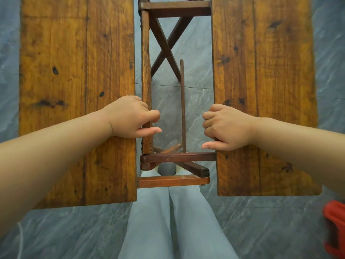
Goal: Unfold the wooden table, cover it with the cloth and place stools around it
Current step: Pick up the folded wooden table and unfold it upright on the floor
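The wooden table is seen from above with its two top halves apart. The left leaf point(74, 71) and the right leaf point(265, 71) are orange-brown planks with a wide gap between them. In the gap the dark crossed frame point(164, 47) and its near crossbar point(177, 157) show over the floor. My left hand point(130, 116) grips the inner edge of the left leaf, fingers curled over it. My right hand point(225, 126) grips the inner edge of the right leaf. No cloth is in view.
Grey marbled floor tiles point(196, 94) lie all around and under the table. A red plastic stool point(334, 227) shows partly at the lower right edge. My legs in light blue trousers point(173, 221) stand at the table's near end.
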{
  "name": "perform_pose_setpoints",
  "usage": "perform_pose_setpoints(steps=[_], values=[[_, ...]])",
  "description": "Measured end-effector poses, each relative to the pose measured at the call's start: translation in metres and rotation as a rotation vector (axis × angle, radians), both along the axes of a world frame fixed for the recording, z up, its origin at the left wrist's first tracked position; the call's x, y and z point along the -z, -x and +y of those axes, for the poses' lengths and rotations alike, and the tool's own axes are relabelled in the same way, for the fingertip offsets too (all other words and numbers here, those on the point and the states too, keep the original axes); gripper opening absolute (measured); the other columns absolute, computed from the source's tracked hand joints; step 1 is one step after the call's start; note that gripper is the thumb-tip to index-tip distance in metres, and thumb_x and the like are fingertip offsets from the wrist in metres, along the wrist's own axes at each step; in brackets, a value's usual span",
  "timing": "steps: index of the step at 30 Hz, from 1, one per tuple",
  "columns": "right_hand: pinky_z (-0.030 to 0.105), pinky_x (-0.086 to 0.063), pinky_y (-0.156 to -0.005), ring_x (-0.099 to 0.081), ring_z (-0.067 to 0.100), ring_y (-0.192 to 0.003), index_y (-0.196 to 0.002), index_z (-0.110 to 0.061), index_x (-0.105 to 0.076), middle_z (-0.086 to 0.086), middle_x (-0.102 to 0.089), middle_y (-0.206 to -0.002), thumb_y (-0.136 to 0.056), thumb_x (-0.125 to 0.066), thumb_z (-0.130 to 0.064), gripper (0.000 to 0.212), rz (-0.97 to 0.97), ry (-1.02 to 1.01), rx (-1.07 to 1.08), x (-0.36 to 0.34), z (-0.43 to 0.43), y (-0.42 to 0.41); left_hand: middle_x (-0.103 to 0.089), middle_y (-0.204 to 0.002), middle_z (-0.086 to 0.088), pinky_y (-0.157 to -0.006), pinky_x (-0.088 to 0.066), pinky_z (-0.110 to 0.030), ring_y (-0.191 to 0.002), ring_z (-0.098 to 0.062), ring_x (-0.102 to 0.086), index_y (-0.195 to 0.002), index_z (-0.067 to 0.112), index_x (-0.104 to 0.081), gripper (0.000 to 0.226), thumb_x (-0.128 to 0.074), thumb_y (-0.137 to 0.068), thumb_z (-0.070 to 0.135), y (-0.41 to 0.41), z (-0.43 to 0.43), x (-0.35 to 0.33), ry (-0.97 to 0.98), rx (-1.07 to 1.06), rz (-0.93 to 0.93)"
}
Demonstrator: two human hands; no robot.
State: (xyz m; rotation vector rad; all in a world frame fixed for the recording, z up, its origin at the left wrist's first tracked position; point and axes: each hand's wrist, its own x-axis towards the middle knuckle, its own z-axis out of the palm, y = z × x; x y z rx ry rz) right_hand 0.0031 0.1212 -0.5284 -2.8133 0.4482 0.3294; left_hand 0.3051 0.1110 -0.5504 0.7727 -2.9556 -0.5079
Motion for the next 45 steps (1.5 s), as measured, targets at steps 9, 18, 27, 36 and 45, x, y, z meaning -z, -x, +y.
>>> perform_pose_setpoints(steps=[9, 18, 27, 36, 45], values=[[0.029, -0.026, -0.069, -0.037, 0.012, -0.059, -0.051, -0.021, -0.049, -0.009, -0.045, -0.053, -0.096, -0.019, -0.057, 0.065, -0.042, 0.025, 0.022, 0.003, -0.005, -0.007, -0.044, -0.047, 0.008, -0.046, -0.030, -0.018, -0.039, -0.010, -0.040, -0.075, 0.018, -0.056, 0.050, -0.027, -0.095, 0.053, 0.013, -0.004, -0.008, -0.018, -0.013, -0.018], [0.031, -0.034, -0.075, -0.041, 0.011, -0.064, -0.056, -0.020, -0.060, -0.010, -0.052, -0.057, -0.096, -0.020, -0.058, 0.068, -0.041, -0.033, 0.043, 0.015, -0.003, -0.020, -0.045, -0.046, 0.003, -0.044, -0.037, -0.025, -0.038, -0.016, -0.041, -0.073, 0.017, -0.052, 0.048, -0.029, -0.093, 0.054, 0.042, -0.012, -0.001, 0.008, 0.005, -0.001], [0.032, -0.034, -0.073, -0.035, 0.011, -0.064, -0.053, -0.020, -0.055, -0.010, -0.047, -0.055, -0.096, -0.028, -0.057, 0.063, -0.055, 0.014, 0.064, 0.039, -0.004, -0.007, -0.050, -0.049, 0.006, -0.053, -0.042, -0.028, -0.047, -0.013, -0.047, -0.062, 0.020, -0.055, 0.061, -0.018, -0.092, 0.059, 0.051, -0.017, 0.021, -0.022, 0.081, -0.033], [0.033, -0.037, -0.078, -0.039, 0.013, -0.072, -0.069, -0.021, -0.065, -0.009, -0.054, -0.069, -0.093, -0.022, -0.065, 0.067, 0.050, 0.006, -0.042, 0.036, -0.022, 0.007, -0.056, -0.064, 0.010, -0.063, -0.032, -0.023, -0.063, -0.008, -0.049, -0.071, 0.023, -0.063, 0.069, -0.011, -0.090, 0.066, 0.056, -0.031, 0.025, 0.017, 0.266, -0.162], [0.042, -0.036, -0.103, -0.050, 0.024, -0.103, -0.105, -0.012, -0.066, 0.002, -0.062, -0.105, -0.086, -0.029, -0.075, 0.076, 0.121, 0.043, -0.225, 0.045, -0.003, 0.021, -0.061, -0.088, 0.010, -0.081, -0.042, -0.025, -0.082, -0.010, -0.050, -0.096, 0.024, -0.064, 0.060, -0.019, -0.091, 0.065, 0.051, -0.002, 0.034, -0.062, 0.345, -0.222]])
